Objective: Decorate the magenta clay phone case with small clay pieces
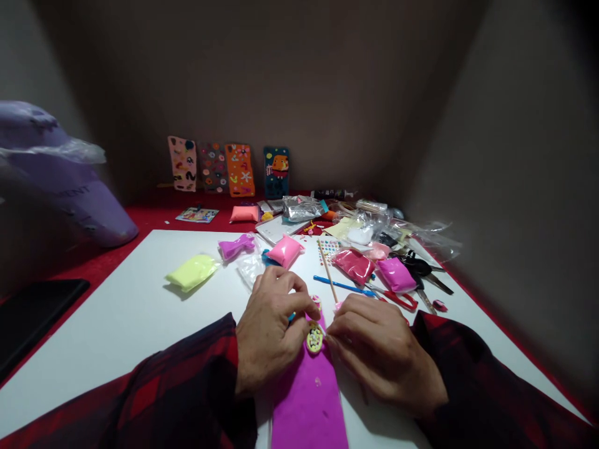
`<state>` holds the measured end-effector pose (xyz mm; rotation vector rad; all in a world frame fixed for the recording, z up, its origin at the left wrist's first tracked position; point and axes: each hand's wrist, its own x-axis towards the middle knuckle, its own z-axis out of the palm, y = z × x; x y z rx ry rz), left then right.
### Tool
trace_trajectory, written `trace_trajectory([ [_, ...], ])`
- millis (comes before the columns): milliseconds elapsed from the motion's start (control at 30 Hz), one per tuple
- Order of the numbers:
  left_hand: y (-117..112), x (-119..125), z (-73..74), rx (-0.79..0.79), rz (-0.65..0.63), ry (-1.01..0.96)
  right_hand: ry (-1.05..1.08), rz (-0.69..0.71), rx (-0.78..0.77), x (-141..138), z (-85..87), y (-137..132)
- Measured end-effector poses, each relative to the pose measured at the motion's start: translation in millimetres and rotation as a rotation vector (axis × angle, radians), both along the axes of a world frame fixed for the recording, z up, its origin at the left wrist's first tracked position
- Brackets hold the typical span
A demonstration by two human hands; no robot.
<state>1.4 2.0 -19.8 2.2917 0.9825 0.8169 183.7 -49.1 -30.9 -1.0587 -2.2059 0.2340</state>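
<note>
A magenta phone case (309, 399) lies on the white board (126, 318) close to me. On its far end sits a small yellow oval clay piece (314, 337) with coloured dots. My left hand (269, 333) is closed in a pinch at the case's far left edge, beside the oval piece. My right hand (381, 355) is closed too, its fingertips pinched on a thin pointed tool that touches the oval piece. What the left fingertips pinch is too small to name. Both sleeves are dark red plaid.
Clay packs lie beyond my hands: yellow (193, 272), purple (236, 246), pink (284, 251), red (353, 264), magenta (395, 274). A wooden stick (327, 269), blue tool (341, 285) and red-handled scissors (397, 299) lie right. Several decorated cases (239, 169) lean on the back wall. A purple bag (56, 181) stands left.
</note>
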Motion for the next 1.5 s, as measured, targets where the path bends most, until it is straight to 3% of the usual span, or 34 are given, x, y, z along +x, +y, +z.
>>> trace_trajectory([
  [600, -1.6, -0.2, 2.7, -0.053, -0.048, -0.035, -0.007, -0.012, -0.019, 0.2, -0.7, -0.3],
  [1067, -1.7, -0.5, 3.3, -0.027, -0.047, -0.015, 0.047, 0.017, 0.072, 1.9, -5.0, 2.5],
  [1500, -1.8, -0.9, 2.2, 0.004, -0.054, -0.017, 0.074, 0.065, 0.010, 3.5, -9.6, 2.5],
])
